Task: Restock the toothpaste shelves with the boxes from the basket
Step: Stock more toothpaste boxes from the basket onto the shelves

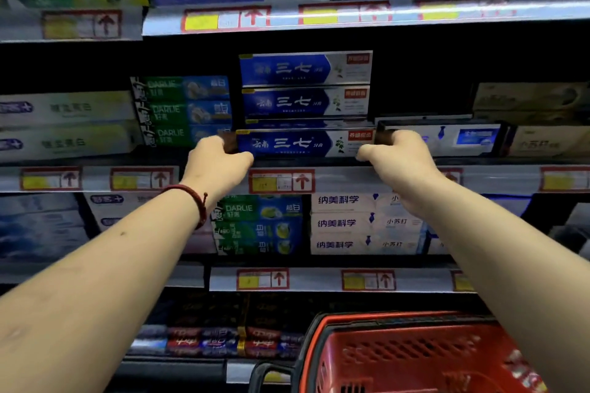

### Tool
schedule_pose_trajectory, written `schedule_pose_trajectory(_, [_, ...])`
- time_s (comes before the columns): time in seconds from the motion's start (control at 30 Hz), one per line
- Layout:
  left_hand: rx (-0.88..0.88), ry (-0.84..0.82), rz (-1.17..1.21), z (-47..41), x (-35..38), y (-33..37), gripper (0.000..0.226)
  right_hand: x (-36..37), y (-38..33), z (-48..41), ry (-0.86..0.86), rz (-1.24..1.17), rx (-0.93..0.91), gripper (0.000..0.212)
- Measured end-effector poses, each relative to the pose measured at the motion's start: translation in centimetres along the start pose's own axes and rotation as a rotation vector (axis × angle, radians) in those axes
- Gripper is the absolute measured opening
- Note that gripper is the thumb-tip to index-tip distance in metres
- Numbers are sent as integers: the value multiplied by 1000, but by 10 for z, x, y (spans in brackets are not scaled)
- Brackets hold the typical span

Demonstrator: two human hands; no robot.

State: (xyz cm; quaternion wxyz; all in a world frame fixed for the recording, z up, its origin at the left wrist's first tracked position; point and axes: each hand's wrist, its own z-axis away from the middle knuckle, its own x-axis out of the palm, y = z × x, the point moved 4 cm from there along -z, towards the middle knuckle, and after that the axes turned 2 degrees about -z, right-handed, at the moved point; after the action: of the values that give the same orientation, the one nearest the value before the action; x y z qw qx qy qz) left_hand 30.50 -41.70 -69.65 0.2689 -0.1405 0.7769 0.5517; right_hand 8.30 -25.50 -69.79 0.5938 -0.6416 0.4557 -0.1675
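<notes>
The left hand [220, 158] clasps the left end of a blue toothpaste box [303, 143], fingers curled behind it and hidden; the right hand [397, 153] clasps the right end likewise, thumb under the front edge; the box lies flat at the front of the middle shelf [351, 180], below two matching boxes [305, 86]; the red basket [415, 357] is cut off at the bottom edge, its contents indistinct.

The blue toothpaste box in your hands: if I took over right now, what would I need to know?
Left hand grips the left end of the blue box; right hand grips its right end.
The box sits at the front of the middle shelf, below two matching boxes.
Red basket is below right; its contents are hard to make out.
Left: seat this box, then check the basket.
</notes>
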Motion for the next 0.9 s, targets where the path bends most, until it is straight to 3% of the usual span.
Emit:
schedule_pose_trajectory(0.3, [40,-79,-145,8,7,5,17,2,-6,10,2,161,-81,25])
schedule_pose_trajectory(0.43, [123,-154,-344,26,4,19,40,-3,-15,23,-44,309,-179,26])
schedule_pose_trajectory(0.5, [215,-134,-404,38,3,24,58,-7,-18,34,-91,386,-245,42])
schedule_pose_trajectory(0.6, [365,-116,-432,60,6,32,67,-17,-21,55,-141,473,-335,70])
schedule_pose_trajectory(0.77, [547,-141,-581,105,26,43,70,-33,-14,86,-237,558,-420,74])
schedule_pose_trajectory(0.9, [540,-196,-486,137,55,35,69,-46,16,107,-294,550,-354,76])
